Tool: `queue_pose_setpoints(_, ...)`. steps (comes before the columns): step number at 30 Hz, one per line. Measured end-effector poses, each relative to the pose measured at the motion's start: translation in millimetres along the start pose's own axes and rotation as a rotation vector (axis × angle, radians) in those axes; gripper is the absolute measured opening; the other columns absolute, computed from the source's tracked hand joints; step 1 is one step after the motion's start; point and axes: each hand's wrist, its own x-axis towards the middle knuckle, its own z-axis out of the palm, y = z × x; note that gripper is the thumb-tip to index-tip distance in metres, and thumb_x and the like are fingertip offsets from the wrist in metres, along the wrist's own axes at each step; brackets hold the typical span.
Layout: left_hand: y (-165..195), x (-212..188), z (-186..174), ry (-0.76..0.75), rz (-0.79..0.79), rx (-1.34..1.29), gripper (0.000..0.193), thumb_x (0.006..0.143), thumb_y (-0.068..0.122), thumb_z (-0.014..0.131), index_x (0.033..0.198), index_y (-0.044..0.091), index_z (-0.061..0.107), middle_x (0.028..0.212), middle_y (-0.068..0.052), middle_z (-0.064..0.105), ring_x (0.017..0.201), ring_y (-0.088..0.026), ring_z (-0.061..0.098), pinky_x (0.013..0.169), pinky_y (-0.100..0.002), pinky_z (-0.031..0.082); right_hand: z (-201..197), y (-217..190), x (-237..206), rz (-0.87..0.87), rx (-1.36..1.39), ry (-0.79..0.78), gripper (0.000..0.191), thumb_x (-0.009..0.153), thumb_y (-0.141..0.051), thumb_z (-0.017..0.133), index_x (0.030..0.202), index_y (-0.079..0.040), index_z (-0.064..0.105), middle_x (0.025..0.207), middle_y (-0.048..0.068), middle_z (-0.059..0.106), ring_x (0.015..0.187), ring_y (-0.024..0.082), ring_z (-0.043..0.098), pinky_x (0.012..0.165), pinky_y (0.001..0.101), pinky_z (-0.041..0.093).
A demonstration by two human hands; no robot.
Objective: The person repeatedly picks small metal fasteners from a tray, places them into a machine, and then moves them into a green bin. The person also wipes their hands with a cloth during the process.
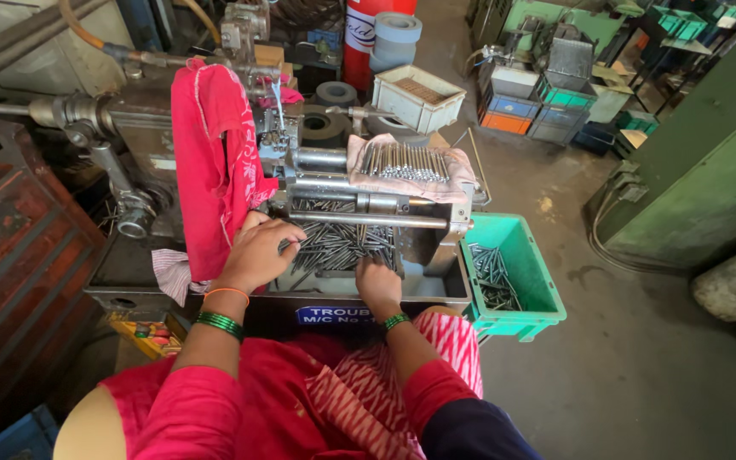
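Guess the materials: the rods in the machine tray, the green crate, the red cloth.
Rods: likely steel, bare grey, with glints along thin straight shafts. Green crate: looks like moulded plastic, with an even matte colour and a thick ribbed rim. Red cloth: woven fabric, probably cotton; it hangs limp and creased. The left hand and right hand rest among the rods.

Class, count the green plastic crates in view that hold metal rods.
1: the green crate stands on the floor beside the machine tray, to the right of the right hand. Distant teal bins' contents are unclear.
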Motion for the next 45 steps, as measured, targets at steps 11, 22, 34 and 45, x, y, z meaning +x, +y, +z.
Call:
queue_pose_setpoints(11, 7, 3, 6, -0.006, -0.032, 0.039, 0.018, 0.080, 0.019, 0.074, 0.097, 0.023, 0.076, 0.098, 0.006, 0.075, 0.105, -0.027, 0.058, 0.091, -0.039, 0.048, 4, 10, 5, 0.010, 0.011, -0.029, 0.039, 0.101, -0.038, 0.045, 0.096, -0.009, 0.070, 0.099, 0.020, 0.073, 0.077, 0.044, 0.072, 0.069, 0.0553, 0.058)
queue_pose_setpoints(22, 77, -46, 67, -0.250, -0.305, 0.486, 0.027, 0.090, 0.042, 0.064, 0.099, 0.019, 0.074, 0.112, -0.002, 0.065, 0.115, -0.026, 0.054, 0.096, -0.062, 0.035, 0, 33, 20, 0.010, 0.062, -0.004, 0.039, 0.103, -0.036, 0.044, 0.097, -0.008, 0.070, 0.105, 0.018, 0.072, 0.078, 0.044, 0.072, 0.069, 0.0553, 0.058)
queue_pose_setpoints(34, 68, -84, 40, -0.223, -0.418, 0.808, 0.045, 0.080, 0.046, 0.071, 0.110, 0.012, 0.068, 0.120, -0.010, 0.062, 0.124, -0.030, 0.050, 0.098, -0.048, 0.038, 17, 13, 35, 0.037, 0.063, -0.022, 0.038, 0.103, -0.038, 0.045, 0.103, -0.009, 0.069, 0.111, 0.018, 0.071, 0.080, 0.044, 0.072, 0.071, 0.0548, 0.058)
queue_pose_setpoints(45, 42, -86, 46, -0.213, -0.369, 0.826, 0.019, 0.085, 0.023, 0.061, 0.100, 0.017, 0.070, 0.109, -0.008, 0.064, 0.114, -0.028, 0.053, 0.094, -0.044, 0.040, 20, 3, 34, 0.041, 0.057, -0.015, 0.038, 0.103, -0.038, 0.045, 0.099, -0.010, 0.070, 0.108, 0.017, 0.072, 0.080, 0.043, 0.072, 0.071, 0.0543, 0.058)
